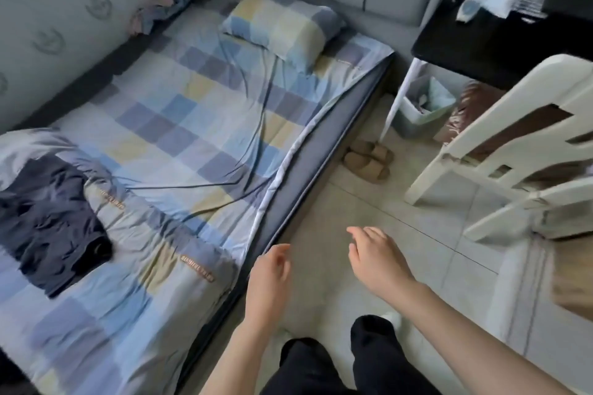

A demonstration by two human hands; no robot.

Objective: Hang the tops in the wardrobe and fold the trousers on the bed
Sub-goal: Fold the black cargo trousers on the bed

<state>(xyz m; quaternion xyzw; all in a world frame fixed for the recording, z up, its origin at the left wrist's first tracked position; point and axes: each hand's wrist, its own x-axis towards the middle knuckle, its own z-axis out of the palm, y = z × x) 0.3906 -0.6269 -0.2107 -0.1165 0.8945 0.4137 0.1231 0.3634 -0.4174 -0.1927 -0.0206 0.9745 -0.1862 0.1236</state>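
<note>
Both hands point(269, 269) point(375, 258) empty; bin point(417, 119) holds scraps; folded trousers point(48, 224) on bed point(199, 112).

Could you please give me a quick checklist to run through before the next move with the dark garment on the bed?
1. Left hand free: ok, fingers relaxed, holding nothing.
2. Right hand free: ok, holding nothing.
3. Dark garment on the bed: ok, lying at the near left.
4. Garment folded: looks roughly folded and wrinkled; whether finished, cannot tell.
5. Garment within reach: not ok, both hands hover over the floor beside the bed.
6. Wardrobe and tops in view: cannot tell.
</note>
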